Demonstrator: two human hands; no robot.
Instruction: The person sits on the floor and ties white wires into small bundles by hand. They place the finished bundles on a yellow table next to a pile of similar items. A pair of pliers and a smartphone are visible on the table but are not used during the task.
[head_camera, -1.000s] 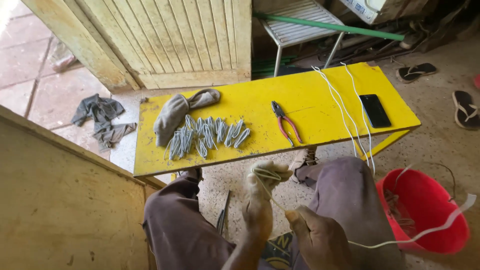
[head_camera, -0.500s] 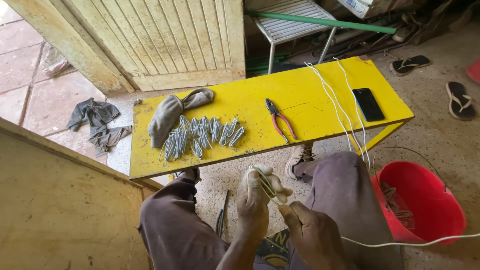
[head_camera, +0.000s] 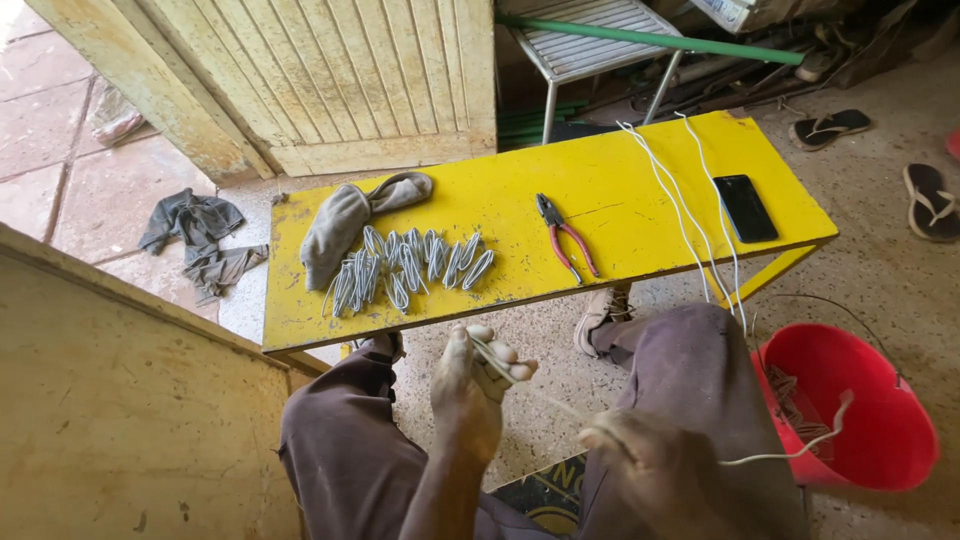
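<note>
The person sits with both knees up under the edge of the yellow painted worktop (head_camera: 620, 190), and the left hand (head_camera: 472, 385) is raised between the thighs, its fingers (head_camera: 505, 355) curled into a clenched grip around a thin pale wire (head_camera: 545, 397) that is looped over them. From that grip the wire runs down and to the right to the right hand (head_camera: 640, 455), which looks blurred; its grip seems pinched on the wire, though the fingers are too smeared to be sure. Past the right hand the same wire trails on to the right and curls up over the round red plastic bucket (head_camera: 880, 440) standing on the floor just beside the right knee. Ahead of the left grip, on the worktop, lies a row of small bundled coils of pale wire (head_camera: 410, 265), laid side by side, and touching their far left end is a crumpled grey cloth (head_camera: 345, 220). Ahead and a little to the right of the grips rest pliers with red handles (head_camera: 565, 235), and further right two long pale wire strands (head_camera: 690, 210) cross the worktop and hang over its near edge beside a flat black phone (head_camera: 745, 208). Dark sandals (head_camera: 830, 127) lie on the floor beyond.
</note>
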